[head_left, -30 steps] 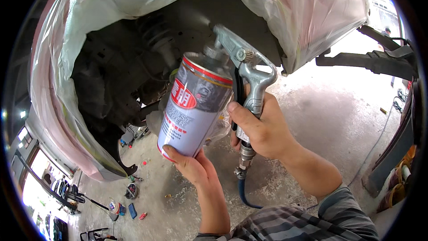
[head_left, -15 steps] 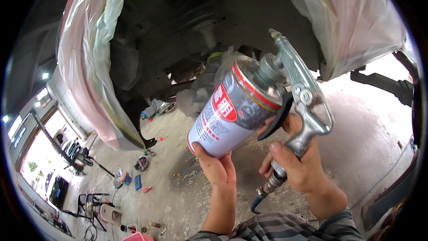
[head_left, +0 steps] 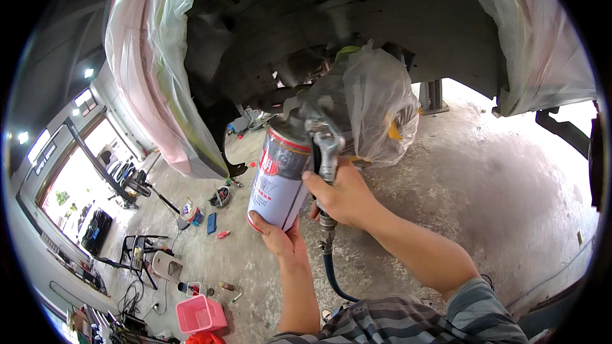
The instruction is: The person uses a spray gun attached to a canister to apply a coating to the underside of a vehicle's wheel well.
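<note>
In the head view my left hand [head_left: 280, 239] grips the base of a white, red-rimmed can [head_left: 274, 191] with a dark upper band, tilted slightly. My right hand [head_left: 344, 194] is closed round a silver spray gun [head_left: 329, 153] attached at the can's top, its nozzle blurred and pointed into a dark wheel well [head_left: 433, 25]. A dark blue hose [head_left: 331, 277] hangs from the fitting below the gun. Beyond the gun a bulky part [head_left: 382, 102] is wrapped in clear plastic.
Masking plastic [head_left: 150, 70] drapes the fender either side of the well. On the concrete floor [head_left: 484, 191] lie a pink basin [head_left: 201, 312], a beige stool [head_left: 167, 266], a black frame, tubs and cords. A lift post [head_left: 95, 165] stands left, a dark lift arm [head_left: 561, 130] right.
The view has shifted, bringing the plastic-wrapped part and more floor into sight. The can and gun have swung to a more upright angle, lower relative to the wheel well.
</note>
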Tool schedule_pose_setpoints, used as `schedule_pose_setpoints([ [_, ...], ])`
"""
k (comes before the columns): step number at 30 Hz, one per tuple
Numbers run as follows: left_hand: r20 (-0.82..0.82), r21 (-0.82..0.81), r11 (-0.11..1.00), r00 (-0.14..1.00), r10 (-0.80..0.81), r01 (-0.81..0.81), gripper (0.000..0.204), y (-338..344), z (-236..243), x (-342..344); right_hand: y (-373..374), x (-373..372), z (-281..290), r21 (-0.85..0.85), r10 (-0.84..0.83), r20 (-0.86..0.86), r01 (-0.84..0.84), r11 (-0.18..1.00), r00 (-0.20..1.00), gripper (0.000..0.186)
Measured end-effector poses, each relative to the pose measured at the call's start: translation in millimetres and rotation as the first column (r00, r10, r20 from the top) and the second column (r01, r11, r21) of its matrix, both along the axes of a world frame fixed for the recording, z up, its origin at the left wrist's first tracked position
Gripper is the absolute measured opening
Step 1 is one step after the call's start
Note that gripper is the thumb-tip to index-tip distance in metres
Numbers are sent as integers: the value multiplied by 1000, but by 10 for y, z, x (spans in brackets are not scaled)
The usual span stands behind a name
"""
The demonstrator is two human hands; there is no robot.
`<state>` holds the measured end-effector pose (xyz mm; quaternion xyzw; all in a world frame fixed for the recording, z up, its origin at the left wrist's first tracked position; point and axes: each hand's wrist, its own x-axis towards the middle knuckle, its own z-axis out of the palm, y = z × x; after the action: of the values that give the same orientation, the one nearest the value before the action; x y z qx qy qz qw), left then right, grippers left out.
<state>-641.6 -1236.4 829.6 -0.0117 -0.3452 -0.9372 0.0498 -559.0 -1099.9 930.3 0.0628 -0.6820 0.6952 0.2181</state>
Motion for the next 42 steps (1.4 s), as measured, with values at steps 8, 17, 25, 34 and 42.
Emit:
schedule_pose_setpoints([
  [8,86,51,998,996,-34,30,66,-337,-656,-296,-248,-422,-583,375,65,-51,-41,926,997,28],
  [17,16,-64,998,1000,21,-20,61,-302,-486,-535,-515,-628,-629,270,-165,-291,246,931,943,29],
  [25,111,56,998,993,34,-41,63,-223,-314,-937,-314,-1190,-157,339,-87,-206,155,928,975,29],
  [34,202,114,993,979,6,-29,69,-208,-537,-1084,-165,-1337,43,543,51,-7,-38,839,999,36],
  [42,195,110,992,978,-75,54,70,-215,-524,-1070,-150,-1272,-156,540,39,33,-50,840,999,37],
])
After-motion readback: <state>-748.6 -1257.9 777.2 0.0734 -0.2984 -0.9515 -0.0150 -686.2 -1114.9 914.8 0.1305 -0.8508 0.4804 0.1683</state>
